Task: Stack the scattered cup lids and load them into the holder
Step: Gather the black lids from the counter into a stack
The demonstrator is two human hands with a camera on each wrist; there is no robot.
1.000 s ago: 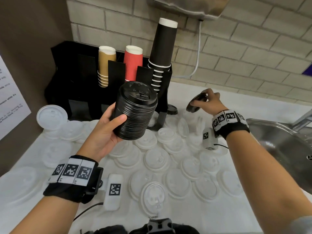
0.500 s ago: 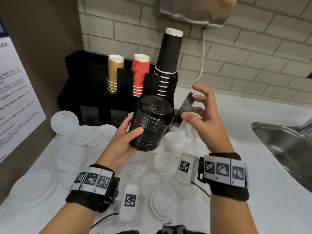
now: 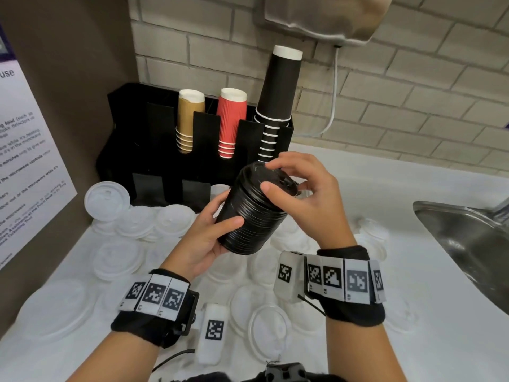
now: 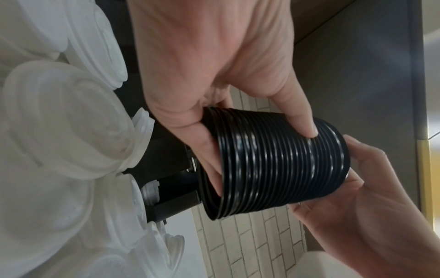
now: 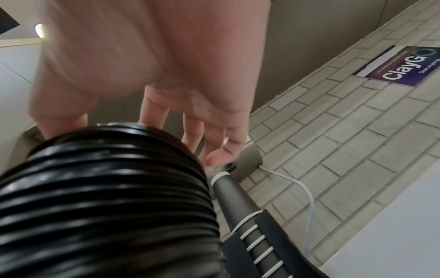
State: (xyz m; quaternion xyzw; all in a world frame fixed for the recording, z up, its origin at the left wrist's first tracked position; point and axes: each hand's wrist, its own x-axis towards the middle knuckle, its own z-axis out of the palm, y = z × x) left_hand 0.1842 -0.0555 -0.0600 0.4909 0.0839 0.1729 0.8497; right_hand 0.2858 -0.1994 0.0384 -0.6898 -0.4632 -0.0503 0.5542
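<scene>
Lids, black ones, form a tall stack (image 3: 252,213) held in the air above the bench (image 3: 385,340), tilted with its top toward the far right, just near of the holder (image 3: 154,172). The left hand (image 3: 202,241) grips the stack's lower half, thumb on the near side and fingers curled round the far side. The right hand (image 3: 305,199) sits over the top, its thumb and fingertips spread around the rim of the top lid (image 3: 268,177) and touching it. White lids (image 3: 132,255) lie scattered over the bench under and around both hands.

The head view alone shows the holder with its brown cups (image 3: 190,119), red cups (image 3: 231,122) and tall black cups (image 3: 278,103), a sink (image 3: 468,238) at the right and a notice (image 3: 24,166) on the left wall. The left wrist view shows the stack (image 4: 276,159) from the side, its ribbed rims close-packed, the left fingers (image 4: 212,156) partly under its base and the thumb across the ribs. The right wrist view is blurred; it shows the stack (image 5: 107,197) from beside, the right fingers (image 5: 152,111) reaching over its top, and a wall sign (image 5: 400,65) hidden from the head.

Half a second ago the right hand held a single black lid on edge beside the stack; now that lid lies flat on top. A second ago the hand was out to the right, lifting it.
</scene>
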